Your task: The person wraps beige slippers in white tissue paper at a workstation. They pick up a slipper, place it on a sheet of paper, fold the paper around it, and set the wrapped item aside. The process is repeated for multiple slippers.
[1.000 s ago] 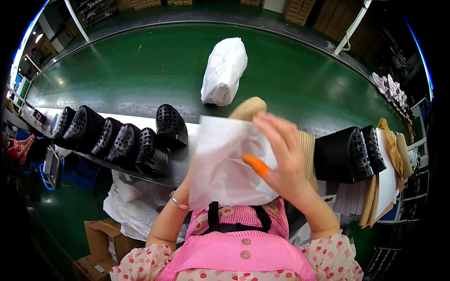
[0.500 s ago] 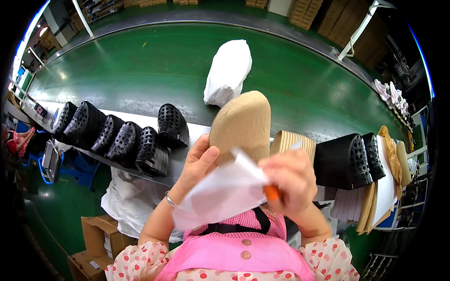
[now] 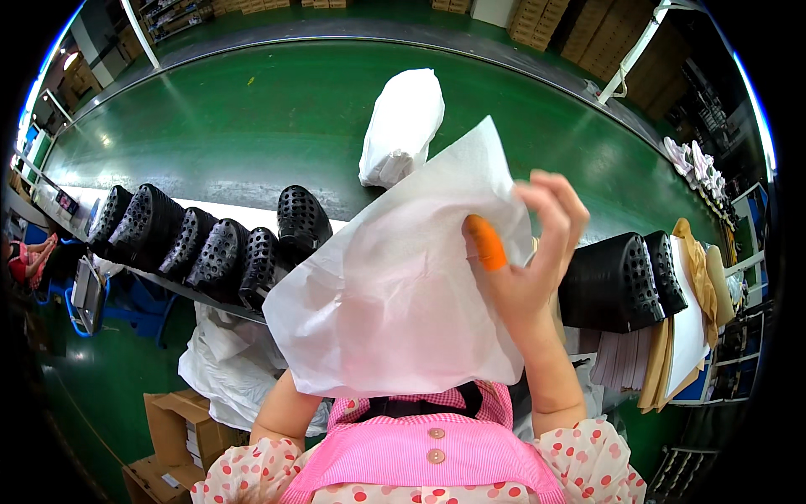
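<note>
A thin white sheet of tissue paper is spread out in front of me, one corner pointing up. It hides my left hand; only the left forearm shows below it. My right hand is at the sheet's right edge. Its thumb, in an orange finger cover, lies against the paper, and the fingers are spread apart from the thumb. No part of the tan sole shows clearly now. Beyond the sheet a white wrapped bundle lies on the green surface.
Several black perforated shoes line the bench on the left. More black shoes stand at the right, beside stacked paper and card sheets. White plastic hangs below the bench, above an open cardboard box.
The paper, crumpled in my right hand before, is now opened wide over the tan sole and my left hand, covering both. My right hand has risen and its fingers have spread.
</note>
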Demonstrator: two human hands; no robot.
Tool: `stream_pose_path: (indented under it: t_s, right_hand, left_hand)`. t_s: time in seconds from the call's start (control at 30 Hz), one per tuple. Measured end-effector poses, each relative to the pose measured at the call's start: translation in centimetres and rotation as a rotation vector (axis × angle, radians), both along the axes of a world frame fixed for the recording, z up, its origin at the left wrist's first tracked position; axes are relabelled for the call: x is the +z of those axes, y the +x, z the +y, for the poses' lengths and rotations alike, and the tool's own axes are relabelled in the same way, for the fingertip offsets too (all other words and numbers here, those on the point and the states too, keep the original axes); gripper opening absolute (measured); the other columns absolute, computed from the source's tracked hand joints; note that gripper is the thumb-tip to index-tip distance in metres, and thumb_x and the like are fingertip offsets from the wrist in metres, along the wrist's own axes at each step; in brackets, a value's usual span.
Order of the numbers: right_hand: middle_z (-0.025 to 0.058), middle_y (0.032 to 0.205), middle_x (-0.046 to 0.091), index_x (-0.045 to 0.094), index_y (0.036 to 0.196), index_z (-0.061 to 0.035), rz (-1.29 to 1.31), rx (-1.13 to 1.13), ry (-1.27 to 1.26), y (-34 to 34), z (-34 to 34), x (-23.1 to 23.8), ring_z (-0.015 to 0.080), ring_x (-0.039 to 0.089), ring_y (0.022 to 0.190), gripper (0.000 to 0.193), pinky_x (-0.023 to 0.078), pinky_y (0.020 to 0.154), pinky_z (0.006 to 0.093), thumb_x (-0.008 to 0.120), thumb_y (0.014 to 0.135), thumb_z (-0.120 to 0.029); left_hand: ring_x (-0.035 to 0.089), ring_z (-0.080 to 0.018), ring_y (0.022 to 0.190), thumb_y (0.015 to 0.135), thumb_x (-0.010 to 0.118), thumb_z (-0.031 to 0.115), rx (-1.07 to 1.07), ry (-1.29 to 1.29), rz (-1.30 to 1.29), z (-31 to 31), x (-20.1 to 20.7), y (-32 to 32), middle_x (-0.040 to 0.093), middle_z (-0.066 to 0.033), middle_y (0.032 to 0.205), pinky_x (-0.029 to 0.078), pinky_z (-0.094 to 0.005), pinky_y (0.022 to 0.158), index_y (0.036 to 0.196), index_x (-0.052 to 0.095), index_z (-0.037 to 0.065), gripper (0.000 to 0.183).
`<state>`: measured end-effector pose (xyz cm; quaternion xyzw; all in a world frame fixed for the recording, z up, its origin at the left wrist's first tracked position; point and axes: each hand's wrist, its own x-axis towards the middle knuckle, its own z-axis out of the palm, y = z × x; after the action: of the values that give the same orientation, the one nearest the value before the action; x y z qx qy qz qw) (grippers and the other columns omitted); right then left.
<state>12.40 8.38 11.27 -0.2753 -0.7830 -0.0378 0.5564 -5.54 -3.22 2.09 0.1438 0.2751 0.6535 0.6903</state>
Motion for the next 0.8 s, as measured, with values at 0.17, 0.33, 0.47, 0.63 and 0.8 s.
stream_pose_path:
  t_s: [0.17, 0.33, 0.47, 0.63, 0.8]
  right_hand:
    - [0.0064, 0.097, 0.056, 0.067, 0.096, -0.0097, -0.186, 0.045, 0.108, -0.8, -0.9, -0.5, 0.0207, 0.053, 0.082, 0.036, 0.04, 0.068, 0.0304, 0.081, 0.064, -0.003]
    - [0.0192, 0.121, 0.057, 0.058, 0.122, 0.004, -0.172, 0.169, -0.19, -0.9, -2.7, -0.5, 0.0338, 0.058, 0.105, 0.059, 0.049, 0.088, 0.039, 0.081, 0.069, -0.005]
    - [0.0274, 0.138, 0.044, 0.042, 0.135, 0.0111, -0.223, 0.172, -0.347, -0.8, -3.8, -2.0, 0.0398, 0.05, 0.12, 0.08, 0.043, 0.1, 0.0427, 0.082, 0.072, -0.016]
    - [0.0309, 0.142, 0.037, 0.024, 0.144, 0.0109, -0.25, 0.228, -0.476, -0.7, -4.2, -3.3, 0.0434, 0.047, 0.124, 0.097, 0.04, 0.103, 0.0435, 0.082, 0.074, -0.022]
    - [0.0285, 0.142, 0.04, 0.014, 0.149, 0.0059, -0.137, 0.363, -0.849, 0.1, -4.0, -5.0, 0.0379, 0.046, 0.128, 0.103, 0.038, 0.105, 0.0397, 0.081, 0.077, -0.026]
  left_hand:
    - [0.062, -0.0116, 0.094, 0.1, 0.053, 0.02, 0.001, -0.009, 0.01, 0.0, -0.3, -0.1, 0.065, -0.0065, 0.11, 0.051, -0.0273, 0.083, 0.121, 0.056, 0.002, 0.028]
    - [0.062, -0.012, 0.094, 0.1, 0.052, 0.021, 0.015, -0.02, 0.025, -0.2, -0.6, 0.0, 0.065, -0.0069, 0.109, 0.051, -0.0277, 0.083, 0.12, 0.057, 0.001, 0.028]
    - [0.062, -0.0122, 0.093, 0.1, 0.052, 0.021, 0.018, -0.024, 0.031, -0.2, -0.7, 0.1, 0.065, -0.0072, 0.109, 0.051, -0.028, 0.083, 0.119, 0.057, 0.001, 0.028]
    - [0.062, -0.0126, 0.093, 0.1, 0.051, 0.022, 0.038, -0.033, 0.056, -0.4, -0.9, -0.1, 0.065, -0.0076, 0.108, 0.051, -0.0283, 0.082, 0.118, 0.058, 0.001, 0.028]
    - [0.062, -0.0129, 0.093, 0.1, 0.051, 0.023, 0.058, -0.036, 0.091, -0.1, -1.4, -0.2, 0.065, -0.008, 0.108, 0.051, -0.0287, 0.082, 0.117, 0.059, 0.001, 0.029]
